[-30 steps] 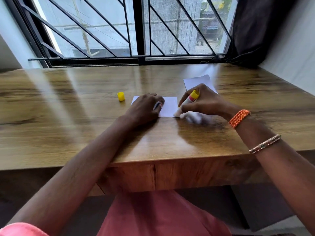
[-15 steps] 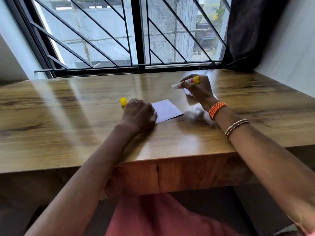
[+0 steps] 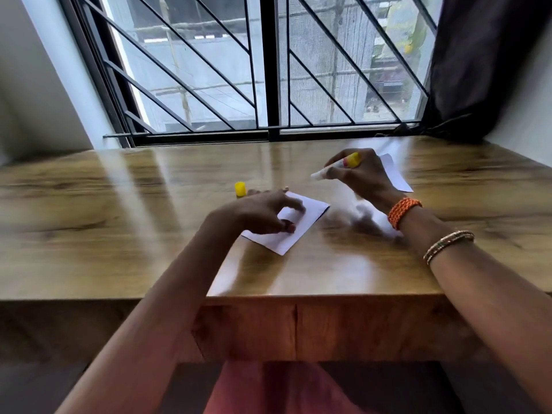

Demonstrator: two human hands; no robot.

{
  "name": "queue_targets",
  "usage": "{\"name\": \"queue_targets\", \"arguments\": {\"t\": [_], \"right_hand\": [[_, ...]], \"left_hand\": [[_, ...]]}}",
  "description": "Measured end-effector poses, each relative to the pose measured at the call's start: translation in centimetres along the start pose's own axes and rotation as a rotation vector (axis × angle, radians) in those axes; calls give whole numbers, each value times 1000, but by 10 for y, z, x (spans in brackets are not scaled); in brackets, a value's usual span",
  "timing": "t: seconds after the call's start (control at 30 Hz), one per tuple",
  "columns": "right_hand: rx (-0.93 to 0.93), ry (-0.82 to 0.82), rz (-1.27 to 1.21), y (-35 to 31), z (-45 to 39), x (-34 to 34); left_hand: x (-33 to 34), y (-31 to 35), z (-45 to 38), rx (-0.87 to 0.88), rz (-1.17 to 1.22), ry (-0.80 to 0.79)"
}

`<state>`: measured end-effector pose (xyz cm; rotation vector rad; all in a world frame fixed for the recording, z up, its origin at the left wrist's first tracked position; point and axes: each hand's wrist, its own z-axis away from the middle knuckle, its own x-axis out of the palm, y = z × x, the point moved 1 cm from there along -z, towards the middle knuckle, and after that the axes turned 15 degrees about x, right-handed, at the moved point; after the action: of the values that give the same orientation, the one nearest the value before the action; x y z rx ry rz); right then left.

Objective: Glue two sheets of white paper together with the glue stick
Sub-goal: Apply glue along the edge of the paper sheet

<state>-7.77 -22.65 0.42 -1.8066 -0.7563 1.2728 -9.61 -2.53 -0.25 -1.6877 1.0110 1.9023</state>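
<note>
Pinning one sheet, glue stick lifted clear

Mid-frame, the left hand (image 3: 263,213) presses the near paper (image 3: 301,225) flat on the surface (image 3: 119,234), fingers spread; right of centre, the right hand (image 3: 361,174) holds the uncapped glue stick (image 3: 337,167) over the second sheet (image 3: 394,174), the yellow cap (image 3: 240,189) parked aside.

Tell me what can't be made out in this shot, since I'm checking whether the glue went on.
- Glue on the near sheet: invisible on white paper, partly under the left hand.
- Far sheet: mostly hidden behind the right hand.
- Glue stick tip: motion-blurred.
- Yellow cap: too small for detail.
</note>
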Motion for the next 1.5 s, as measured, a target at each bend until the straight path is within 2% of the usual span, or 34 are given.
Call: {"name": "queue_targets", "arguments": {"t": [0.03, 0.1, 0.3, 0.47, 0.57, 0.73, 0.93, 1.5], "right_hand": [[-5, -3, 1, 0, -2, 1], [-7, -9, -6, 2, -5, 3], [-8, 16, 36, 0, -12, 11], [-13, 34, 110, -2, -20, 19], [-47, 44, 184, 0, -26, 22], [-92, 35, 285, 4, -29, 26], [-114, 35, 294, 5, -33, 28], [-114, -5, 404, -6, -35, 28]], "left_hand": [[4, -6, 0, 5, 16, -7], [12, -16, -5, 2, 17, 76], [26, -26, -22, -69, -228, 221], [24, -22, -39, -213, -215, 273], [22, -26, -45, -234, -175, 326], [22, -30, -49, -210, -148, 333], [23, -35, -49, -176, -135, 367], [21, -37, -47, -168, -121, 335]]}}
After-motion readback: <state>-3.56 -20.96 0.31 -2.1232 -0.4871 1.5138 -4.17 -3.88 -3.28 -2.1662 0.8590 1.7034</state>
